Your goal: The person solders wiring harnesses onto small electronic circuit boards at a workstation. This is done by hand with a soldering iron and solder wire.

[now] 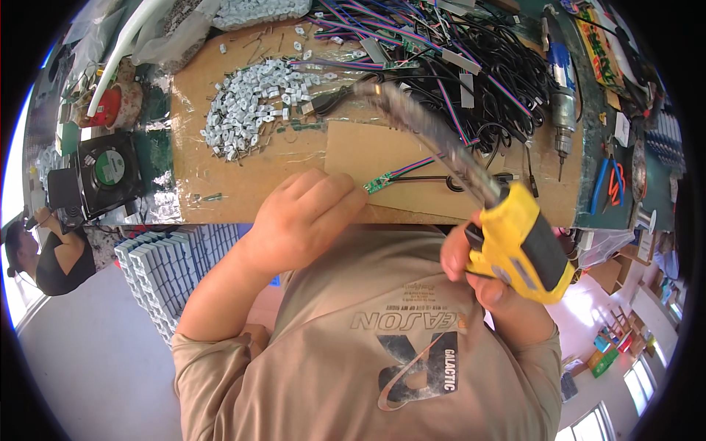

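My left hand point(305, 217) is closed at the table's near edge, its fingertips pinching the end of a small green circuit board point(378, 183). Coloured ribbon wires point(419, 166) and a black cable point(426, 178) run off to the right from this board. In my right hand point(471, 257) is a yellow-and-black soldering gun point(523, 239), gripped by its handle. Its long metal barrel point(441, 143) points up and to the left, blurred by motion, and its tip is above the cables, apart from the board. The fingers of my left hand partly hide the board's left end.
White small connectors point(254, 103) lie heaped at the far left of the cardboard mat point(353, 151). Tangled black cables point(493, 81) fill the far right, beside an electric screwdriver point(562, 103) and pliers point(609, 184). A black fan point(109, 175) stands left. Another person point(59, 253) sits at far left.
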`<state>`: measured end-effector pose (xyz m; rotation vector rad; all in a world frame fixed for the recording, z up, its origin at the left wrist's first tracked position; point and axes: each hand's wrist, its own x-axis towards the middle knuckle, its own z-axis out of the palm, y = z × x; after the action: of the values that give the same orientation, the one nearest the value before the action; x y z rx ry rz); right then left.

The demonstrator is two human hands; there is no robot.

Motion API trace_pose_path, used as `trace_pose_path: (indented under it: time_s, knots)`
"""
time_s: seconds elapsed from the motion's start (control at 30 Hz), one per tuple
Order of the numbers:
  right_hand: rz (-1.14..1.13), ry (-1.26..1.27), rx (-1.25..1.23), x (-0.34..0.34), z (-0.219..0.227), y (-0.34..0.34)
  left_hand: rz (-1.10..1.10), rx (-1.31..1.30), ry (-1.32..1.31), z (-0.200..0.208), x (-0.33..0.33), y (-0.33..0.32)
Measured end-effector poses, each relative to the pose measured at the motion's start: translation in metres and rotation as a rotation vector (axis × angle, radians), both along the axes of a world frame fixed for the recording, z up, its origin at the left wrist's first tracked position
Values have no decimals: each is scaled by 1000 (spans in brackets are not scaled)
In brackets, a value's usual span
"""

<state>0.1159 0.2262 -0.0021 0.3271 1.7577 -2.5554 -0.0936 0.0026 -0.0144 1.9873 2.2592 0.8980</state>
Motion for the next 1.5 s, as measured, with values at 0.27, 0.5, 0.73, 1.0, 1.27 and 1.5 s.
trace_pose_path:
  time_s: [0.27,0.5,0.73,1.0,1.27,1.5]
  knots:
    - [-26,84,155,63,-33,0,-48,19,120,1,-1,0]
    - [28,73,353,55,-28,5,90,50,-56,-1,4,2]
    - [39,45,394,58,-29,8,311,11,-218,14,16,14]
    - [1,34,346,65,-36,7,375,10,-236,16,19,17]
    - [26,62,357,59,-37,5,321,6,-205,14,14,19]
    - [74,10,367,49,-33,6,334,25,-186,11,15,19]
